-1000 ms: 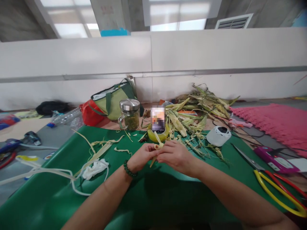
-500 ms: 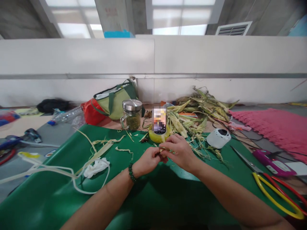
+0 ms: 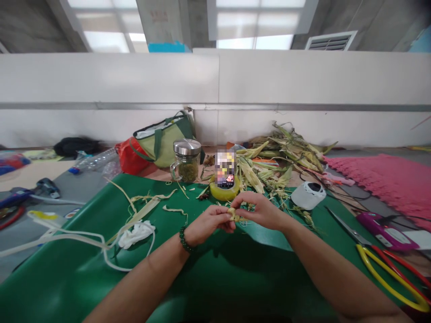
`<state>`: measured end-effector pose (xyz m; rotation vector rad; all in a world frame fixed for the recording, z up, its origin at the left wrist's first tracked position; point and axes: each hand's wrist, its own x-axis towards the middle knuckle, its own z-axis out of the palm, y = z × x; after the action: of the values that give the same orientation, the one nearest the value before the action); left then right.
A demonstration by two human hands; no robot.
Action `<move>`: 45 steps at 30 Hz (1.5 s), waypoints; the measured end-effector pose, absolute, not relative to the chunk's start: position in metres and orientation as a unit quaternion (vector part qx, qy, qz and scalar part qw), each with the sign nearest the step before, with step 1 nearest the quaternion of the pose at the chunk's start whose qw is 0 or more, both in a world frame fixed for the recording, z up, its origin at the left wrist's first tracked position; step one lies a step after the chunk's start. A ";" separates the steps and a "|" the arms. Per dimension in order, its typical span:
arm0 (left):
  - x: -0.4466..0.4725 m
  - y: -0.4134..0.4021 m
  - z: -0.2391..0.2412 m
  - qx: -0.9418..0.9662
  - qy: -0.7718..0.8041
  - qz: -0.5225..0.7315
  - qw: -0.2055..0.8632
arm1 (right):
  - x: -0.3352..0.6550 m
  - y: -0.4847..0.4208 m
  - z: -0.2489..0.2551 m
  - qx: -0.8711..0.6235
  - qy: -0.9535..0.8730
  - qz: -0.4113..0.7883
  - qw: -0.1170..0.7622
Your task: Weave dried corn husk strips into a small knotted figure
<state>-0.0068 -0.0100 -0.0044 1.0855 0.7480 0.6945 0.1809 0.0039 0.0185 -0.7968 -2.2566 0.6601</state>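
Between my two hands is a small, pale yellow, bunched piece of corn husk (image 3: 232, 214). My left hand (image 3: 208, 225) pinches it from the left, thumb on top, with a green bead bracelet at the wrist. From the right, my right hand (image 3: 262, 211) closes thumb and fingers on its other side. Just beyond the fingers, a phone (image 3: 225, 170) with a lit, blurred screen leans upright in a yellow roll of tape (image 3: 222, 194). All this is over a green mat (image 3: 215, 287).
Dried corn husks (image 3: 251, 175) pile up behind my right hand. Nearby stand a lidded glass mug (image 3: 187, 163) and a white roll (image 3: 307, 196). Large scissors (image 3: 362, 240) lie at right beside a purple device (image 3: 387, 231). White tubing (image 3: 77, 235) and crumpled white cloth (image 3: 136, 234) are at left.
My right hand has turned and moved slightly down and right. The husk piece, mostly hidden by the fingers before, now shows between both hands. The camera view has shifted slightly.
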 end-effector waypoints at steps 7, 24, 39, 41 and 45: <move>0.000 -0.015 -0.002 0.513 0.372 0.315 0.707 | 0.175 0.001 0.014 -0.361 -0.844 0.255 0.304; 0.008 -0.025 -0.012 0.628 0.435 0.403 0.505 | 0.181 -0.001 0.019 -0.356 -0.838 0.242 0.335; 0.003 -0.024 -0.003 0.740 0.393 0.280 0.468 | 0.186 0.004 0.024 -0.303 -0.918 0.139 0.213; 0.001 -0.023 -0.004 0.757 0.390 0.251 0.461 | 0.185 0.002 0.023 -0.294 -0.925 0.089 0.225; 0.000 -0.024 -0.011 0.763 0.402 0.199 0.465 | 0.180 -0.004 0.024 -0.255 -0.931 -0.038 0.260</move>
<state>-0.0004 -0.0241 -0.0108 1.8751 0.9863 0.4886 0.1796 -0.0040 0.0237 -0.6905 -2.5209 -0.1019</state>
